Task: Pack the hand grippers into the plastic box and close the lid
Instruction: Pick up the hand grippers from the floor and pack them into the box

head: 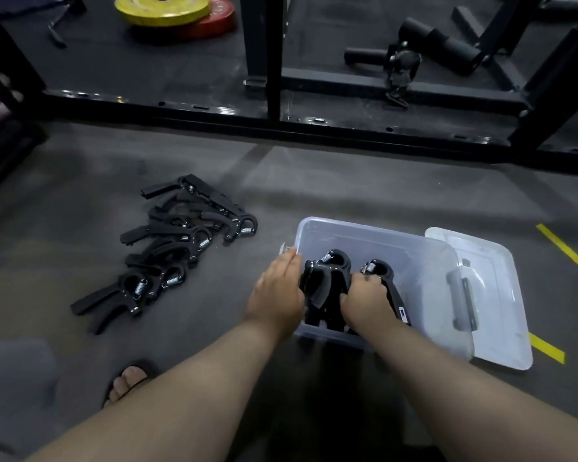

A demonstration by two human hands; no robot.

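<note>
Right hand (367,296) curled round the handle of one hand gripper (379,269), which stands head-up inside the plastic box (424,258). Left hand (276,288) lies against more upright grippers (331,268) at the box's left wall; cannot tell whether it grips. Lid (501,295) off, at the box's right side. Pile of grippers (177,248) on the floor (80,195), left of the box.

The left hand (276,295) hides its own thumb, so its hold on the hand grippers (331,271) is unclear. The plastic box (364,230) covers part of the lid (501,311). The top edge cuts the yellow plate (162,10).
</note>
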